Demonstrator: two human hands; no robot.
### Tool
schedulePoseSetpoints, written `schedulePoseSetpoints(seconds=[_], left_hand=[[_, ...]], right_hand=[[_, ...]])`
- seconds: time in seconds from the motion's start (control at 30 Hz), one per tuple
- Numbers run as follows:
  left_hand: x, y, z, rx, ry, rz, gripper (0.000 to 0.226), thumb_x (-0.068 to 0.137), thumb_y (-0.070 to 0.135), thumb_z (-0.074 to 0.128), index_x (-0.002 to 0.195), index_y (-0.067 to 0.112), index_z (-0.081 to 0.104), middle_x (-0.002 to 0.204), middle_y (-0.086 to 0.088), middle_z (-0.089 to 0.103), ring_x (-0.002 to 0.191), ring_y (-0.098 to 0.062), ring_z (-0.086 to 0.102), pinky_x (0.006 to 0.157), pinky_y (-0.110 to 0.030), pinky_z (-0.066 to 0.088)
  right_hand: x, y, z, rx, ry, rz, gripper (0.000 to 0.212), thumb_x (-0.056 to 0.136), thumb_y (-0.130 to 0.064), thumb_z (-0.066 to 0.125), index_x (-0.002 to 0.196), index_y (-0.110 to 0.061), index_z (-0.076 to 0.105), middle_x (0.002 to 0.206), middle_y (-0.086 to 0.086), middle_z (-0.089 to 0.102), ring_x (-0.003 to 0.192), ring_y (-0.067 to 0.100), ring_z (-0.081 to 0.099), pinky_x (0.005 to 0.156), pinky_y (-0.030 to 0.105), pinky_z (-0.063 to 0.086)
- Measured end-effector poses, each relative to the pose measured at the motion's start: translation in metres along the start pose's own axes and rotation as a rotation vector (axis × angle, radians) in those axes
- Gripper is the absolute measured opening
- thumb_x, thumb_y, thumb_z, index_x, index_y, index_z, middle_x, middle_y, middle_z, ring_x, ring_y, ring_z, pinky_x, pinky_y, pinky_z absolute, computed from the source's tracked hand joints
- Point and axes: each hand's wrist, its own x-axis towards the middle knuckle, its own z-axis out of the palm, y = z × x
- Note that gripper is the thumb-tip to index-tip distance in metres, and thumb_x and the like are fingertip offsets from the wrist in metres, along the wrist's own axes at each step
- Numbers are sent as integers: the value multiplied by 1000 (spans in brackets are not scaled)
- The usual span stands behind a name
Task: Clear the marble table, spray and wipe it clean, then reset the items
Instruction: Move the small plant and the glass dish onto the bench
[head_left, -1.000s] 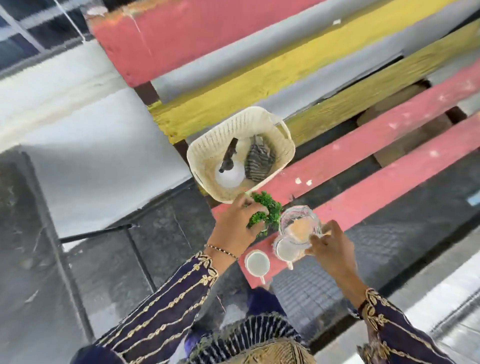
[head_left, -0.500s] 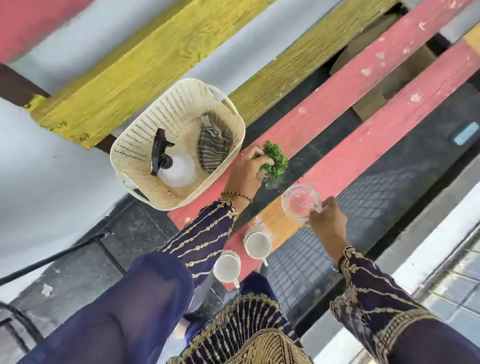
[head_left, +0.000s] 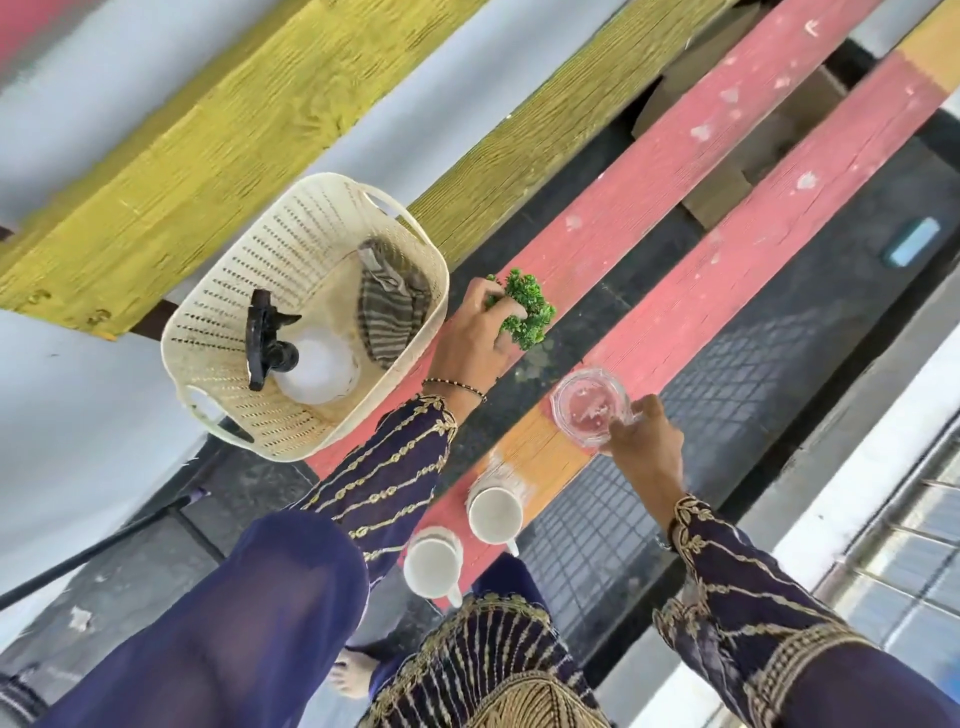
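Note:
My left hand (head_left: 475, 338) grips a small green plant (head_left: 525, 310) over the gap between two pink bench slats. My right hand (head_left: 644, 441) holds a clear glass jug (head_left: 589, 410) by its handle, standing on the near slat (head_left: 727, 260). Two white cups stand on that slat nearer me, one (head_left: 494, 514) on an orange patch, the other (head_left: 432, 564) at the slat's end. A cream plastic basket (head_left: 311, 249) sits on the far slat to the left. Inside it are a white spray bottle (head_left: 317, 371) with a black trigger and a striped cloth (head_left: 387, 317).
The bench is made of pink, yellow-green and grey planks running diagonally, with dark gaps between them. Dark tiled floor (head_left: 727, 415) lies below. A white ledge (head_left: 857, 493) runs at the right. My foot (head_left: 353, 680) shows at the bottom.
My left hand moved the green plant away from the cups, up along the bench beside the basket. My right hand carried the jug right of the cups. The view shifted toward the bench.

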Motion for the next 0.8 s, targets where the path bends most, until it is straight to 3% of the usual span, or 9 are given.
schedulePoseSetpoints(seconds=[0.07, 0.1, 0.23, 0.33, 0.53, 0.67, 0.8], left_hand=[[-3, 0, -1, 41, -18, 0, 32, 78, 2, 65, 104, 19, 69, 130, -5, 49, 90, -19, 61, 67, -32, 56], [-5, 1, -1, 49, -21, 0, 33, 78, 5, 66, 106, 21, 68, 132, -5, 47, 94, -20, 61, 69, -31, 57], [-11, 4, -1, 70, -45, -4, 36, 80, 13, 71, 114, 24, 66, 143, -5, 38, 119, -24, 55, 86, -34, 57], [-15, 6, -4, 102, -50, -9, 40, 80, 16, 71, 118, 25, 64, 147, -9, 34, 125, -26, 51, 91, -36, 56], [-35, 14, -18, 131, -18, -61, 43, 86, 20, 67, 127, 17, 53, 153, -15, 24, 139, -30, 35, 100, -40, 51], [-60, 20, -41, 85, 31, -69, 44, 85, 19, 67, 126, 14, 52, 152, -14, 26, 141, -28, 32, 101, -36, 50], [-91, 18, -79, 45, 145, -74, 38, 88, 20, 60, 126, 15, 55, 144, -9, 38, 132, -21, 41, 89, -29, 53]], right_hand=[[1, 3, 0, 11, -13, 9, 30, 99, -16, 58, 127, -6, 50, 92, 13, 65, 61, 12, 55, 40, 12, 39], [1, 4, 0, 8, -23, 11, 32, 99, -16, 57, 129, -6, 49, 97, 16, 69, 63, 13, 57, 41, 11, 38], [-7, -1, -3, -35, -63, -26, 38, 98, -14, 56, 132, -5, 42, 119, 27, 65, 104, 38, 63, 83, 44, 53], [-16, -4, -5, -80, -43, -76, 41, 97, -16, 59, 133, -3, 42, 129, 24, 59, 116, 40, 57, 98, 52, 49], [-40, -15, -10, -185, 55, -213, 39, 98, -23, 59, 131, -8, 44, 131, 13, 48, 117, 30, 51, 90, 48, 51], [-61, -37, -11, -152, 96, -373, 22, 98, -25, 60, 117, -13, 59, 124, 8, 60, 111, 26, 60, 82, 40, 51], [-88, -72, -2, -115, 119, -556, 18, 99, -27, 62, 100, -11, 70, 105, 5, 73, 95, 22, 68, 73, 31, 49]])
